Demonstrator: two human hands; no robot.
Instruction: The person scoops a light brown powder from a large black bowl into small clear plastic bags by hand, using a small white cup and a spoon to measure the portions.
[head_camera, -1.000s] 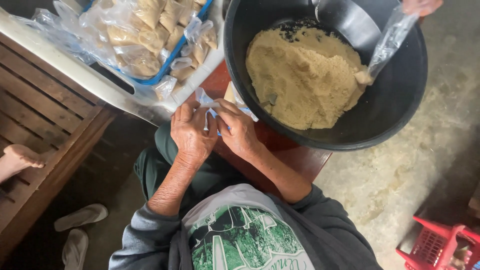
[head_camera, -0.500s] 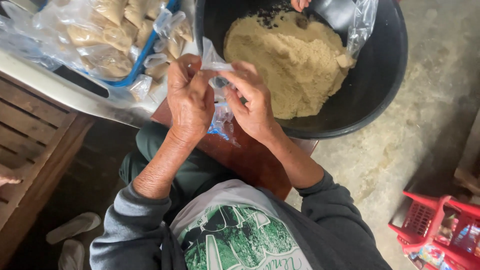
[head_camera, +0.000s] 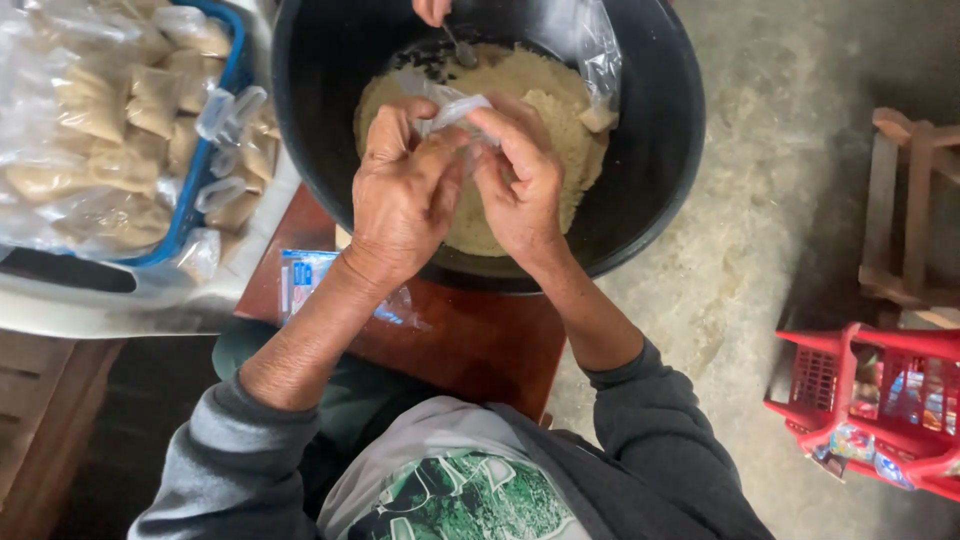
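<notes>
Both your hands, left (head_camera: 400, 195) and right (head_camera: 520, 185), pinch a small clear bag (head_camera: 452, 112) over the basin (head_camera: 660, 150); thin film could tear or slip into the meal (head_camera: 540, 85) below.

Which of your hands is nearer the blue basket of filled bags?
Left. The left hand is over the bowl's near-left side, closer to the blue basket; the right hand is farther right, over the powder.

Head camera looks steeply down (close) over the hands (head_camera: 460, 195).
</notes>
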